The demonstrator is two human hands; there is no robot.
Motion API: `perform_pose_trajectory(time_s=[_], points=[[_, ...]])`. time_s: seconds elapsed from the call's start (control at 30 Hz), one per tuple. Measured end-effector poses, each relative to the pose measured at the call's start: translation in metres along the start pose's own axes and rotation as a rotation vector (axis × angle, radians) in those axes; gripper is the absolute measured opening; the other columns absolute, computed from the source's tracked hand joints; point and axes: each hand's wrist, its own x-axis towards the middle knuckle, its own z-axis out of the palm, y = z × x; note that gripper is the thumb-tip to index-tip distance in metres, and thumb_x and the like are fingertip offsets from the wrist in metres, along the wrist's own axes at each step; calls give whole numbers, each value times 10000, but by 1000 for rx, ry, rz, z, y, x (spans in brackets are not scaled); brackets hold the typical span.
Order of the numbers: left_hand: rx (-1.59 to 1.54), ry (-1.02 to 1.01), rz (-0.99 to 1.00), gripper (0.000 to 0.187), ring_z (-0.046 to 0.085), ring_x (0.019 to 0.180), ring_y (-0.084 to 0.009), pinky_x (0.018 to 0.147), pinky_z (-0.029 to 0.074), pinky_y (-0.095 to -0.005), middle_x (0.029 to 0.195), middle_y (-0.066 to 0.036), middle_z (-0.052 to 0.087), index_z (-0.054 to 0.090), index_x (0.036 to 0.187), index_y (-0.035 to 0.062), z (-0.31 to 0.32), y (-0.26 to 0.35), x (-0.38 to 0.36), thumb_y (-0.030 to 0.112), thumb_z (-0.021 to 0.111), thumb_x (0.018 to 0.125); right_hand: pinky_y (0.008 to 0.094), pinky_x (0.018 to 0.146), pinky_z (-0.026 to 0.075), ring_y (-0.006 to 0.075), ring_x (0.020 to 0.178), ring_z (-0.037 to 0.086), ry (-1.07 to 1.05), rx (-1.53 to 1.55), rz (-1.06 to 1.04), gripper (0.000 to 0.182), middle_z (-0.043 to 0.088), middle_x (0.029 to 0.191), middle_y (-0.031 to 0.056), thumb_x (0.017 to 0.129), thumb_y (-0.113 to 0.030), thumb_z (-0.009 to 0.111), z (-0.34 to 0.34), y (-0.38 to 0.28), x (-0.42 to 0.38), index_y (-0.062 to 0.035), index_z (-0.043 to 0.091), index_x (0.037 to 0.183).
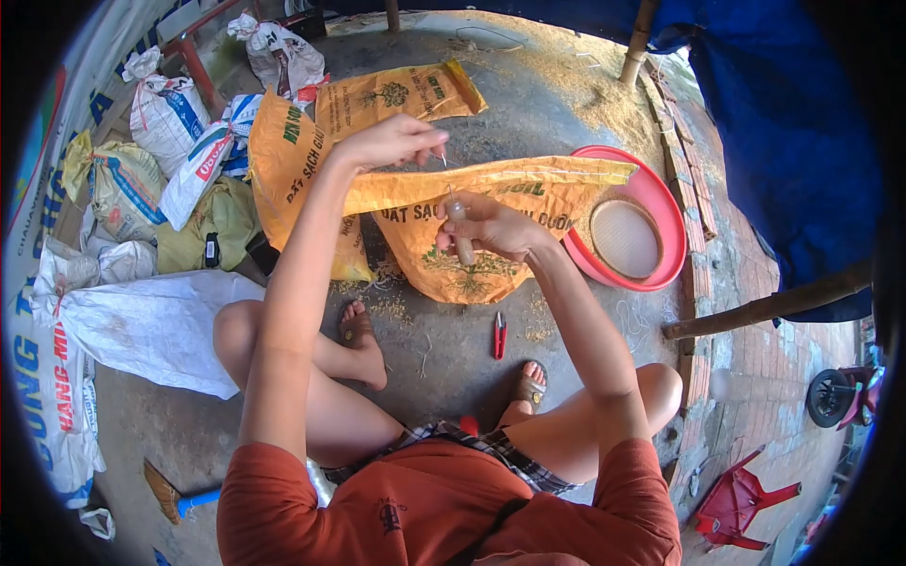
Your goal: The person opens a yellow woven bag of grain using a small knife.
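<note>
An orange printed sack [472, 259] stands in front of me, its folded top edge running across between my hands. White stitches [557, 174] show along the right part of that edge. My right hand [495, 229] is closed around the pale handle of an awl [461, 243], whose thin metal shaft points up at the sack's edge. Just above the fold, my left hand [401, 141] pinches a white thread [444, 158] between thumb and fingers. On the ground below the sack lies a pair of red thread snips [498, 336].
At right stands a pink basin [672, 226] with a round sieve [626, 238] inside. More orange sacks [392, 97] lie beyond, and several filled white bags [170, 123] crowd the left. A wooden pole [769, 314] and a red stool [741, 500] are at right.
</note>
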Motion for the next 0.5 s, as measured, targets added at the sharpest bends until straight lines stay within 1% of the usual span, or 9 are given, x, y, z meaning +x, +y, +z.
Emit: perform_pose_trajectory(time_s=[0.07,0.1,0.17,0.23,0.3,0.33,0.4,0.43,0.5], points=[[114,129,120,298,451,590,-34,530,361,-198,709,14,593,648,876,37,-8,-1,-9,329,598,845,264,657,474,158,813,601,8,14,1,182,599,860,87,875,-31,505,1,-1,1,-51,470,1052],[65,180,151,214,550,709,-86,627,441,-250,780,-29,632,649,908,7,-9,-1,-11,199,640,813,271,659,475,166,820,602,-9,61,-2,181,599,863,93,884,-36,493,1,0,2,-52,462,1061],[67,184,172,196,564,730,-92,650,448,-252,791,-37,638,651,896,7,-14,-3,-11,179,651,802,278,661,476,174,827,603,-27,110,-5,180,600,866,98,892,-40,480,2,0,3,-53,455,1070],[67,189,192,180,578,751,-98,673,455,-255,802,-45,645,653,885,7,-15,-7,-12,160,662,792,290,661,478,186,840,605,14,111,29,178,599,864,103,898,-55,480,6,-6,1,-56,451,1073],[119,197,242,142,523,681,-42,615,421,-199,778,9,618,648,853,18,-15,-7,-14,145,665,794,295,663,480,189,838,606,11,118,26,173,599,861,104,900,-59,478,7,-8,1,-55,451,1071],[119,198,241,142,523,681,-42,615,421,-199,778,9,618,648,853,18,-14,-6,-16,145,665,794,299,665,481,193,836,608,12,126,22,169,598,859,105,902,-63,475,8,-8,1,-54,450,1069],[142,223,254,136,476,633,-38,583,399,-204,710,32,574,650,851,24,-12,0,-19,143,669,788,307,671,486,194,826,610,16,127,29,171,597,855,107,902,-64,477,8,-8,2,-48,447,1070],[142,223,254,136,476,633,-38,583,399,-204,710,32,574,650,851,24,-11,5,-22,143,669,788,315,678,490,195,817,611,20,126,36,174,595,851,109,902,-66,478,8,-9,2,-42,445,1071],[193,224,217,159,519,668,-84,631,433,-253,722,-15,595,648,854,5,-9,16,-26,137,677,770,315,669,493,194,797,613,15,126,27,179,594,840,106,899,-67,484,8,-8,2,-35,444,1071]])
